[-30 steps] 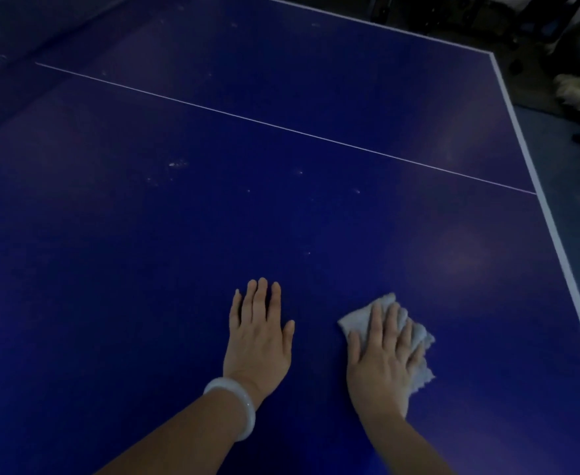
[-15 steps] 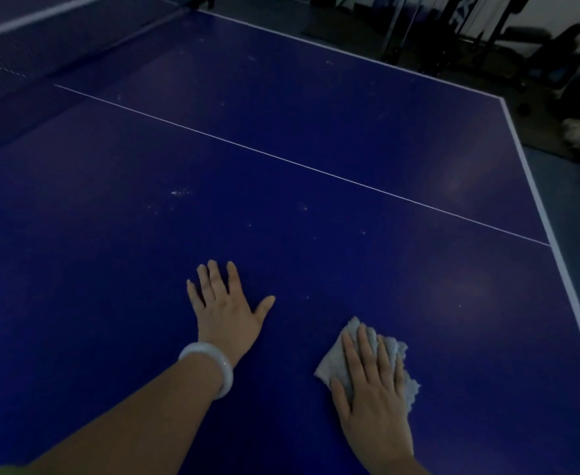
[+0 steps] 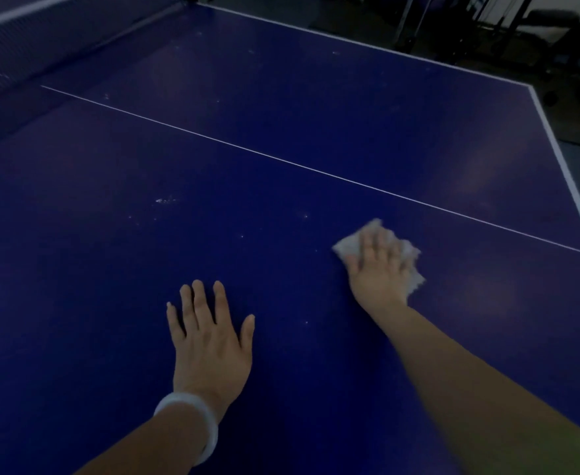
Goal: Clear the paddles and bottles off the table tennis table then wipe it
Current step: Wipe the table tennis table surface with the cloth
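Fingers [image 3: 372, 246] of the right hand [image 3: 377, 272] lay flat and slightly spread on a pale crumpled cloth [image 3: 410, 258], pressing it against the blue bench [image 3: 281, 114]; nothing was pinched, the palm simply bore down on it. The cloth showed beyond the fingertips and along the hand's right side, and it sat just short of the thin white centre line [image 3: 281, 162], towards the right edge of the bench. The right forearm ran back to the lower right corner of the view and was blurred.

The left hand [image 3: 209, 344] rested palm down on the bare bench surface, nearer the person's edge and well apart from the cloth. Its fingers [image 3: 199, 306] were stretched out, lying close together, with the thumb held out to the side; it held nothing. A pale bangle [image 3: 196, 416] circled the left wrist.

Small pale specks [image 3: 165, 200] dotted the blue surface between the left hand and the centre line. A white border [image 3: 562, 159] marked the right edge of the bench, and the net [image 3: 41, 25] crossed the far left corner. Dark equipment stood on the floor beyond the far edge, too dim to identify. No writing or brand could be read anywhere, and no paddles or bottles were on the visible part of the bench.
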A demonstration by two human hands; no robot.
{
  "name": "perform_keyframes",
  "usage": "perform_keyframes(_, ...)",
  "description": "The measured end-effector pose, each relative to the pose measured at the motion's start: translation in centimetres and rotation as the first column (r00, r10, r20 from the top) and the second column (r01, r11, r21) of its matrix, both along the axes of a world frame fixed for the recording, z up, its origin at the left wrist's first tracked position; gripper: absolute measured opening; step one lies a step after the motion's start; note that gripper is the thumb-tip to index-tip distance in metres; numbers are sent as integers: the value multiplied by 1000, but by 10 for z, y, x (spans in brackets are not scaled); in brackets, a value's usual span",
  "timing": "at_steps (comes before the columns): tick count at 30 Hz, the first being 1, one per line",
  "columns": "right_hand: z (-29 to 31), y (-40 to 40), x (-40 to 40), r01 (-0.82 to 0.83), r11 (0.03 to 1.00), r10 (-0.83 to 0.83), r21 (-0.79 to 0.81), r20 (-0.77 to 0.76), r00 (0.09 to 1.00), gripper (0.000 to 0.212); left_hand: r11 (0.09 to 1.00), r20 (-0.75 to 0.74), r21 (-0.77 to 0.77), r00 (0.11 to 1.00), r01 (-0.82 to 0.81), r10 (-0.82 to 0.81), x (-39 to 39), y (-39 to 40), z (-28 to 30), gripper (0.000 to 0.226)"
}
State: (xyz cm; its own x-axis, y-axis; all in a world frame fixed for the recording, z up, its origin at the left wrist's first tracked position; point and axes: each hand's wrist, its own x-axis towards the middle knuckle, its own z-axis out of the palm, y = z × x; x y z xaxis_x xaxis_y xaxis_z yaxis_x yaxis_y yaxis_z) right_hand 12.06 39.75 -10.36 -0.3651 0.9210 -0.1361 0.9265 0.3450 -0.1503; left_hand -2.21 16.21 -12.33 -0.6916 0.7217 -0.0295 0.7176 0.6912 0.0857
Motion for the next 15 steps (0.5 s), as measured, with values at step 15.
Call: perform_keyframes(15, 30, 89, -67, 193, 966, -188, -172, 44, 981, 64, 1000, -47, -10, 999, 9, -10, -1, 2, 0, 73)
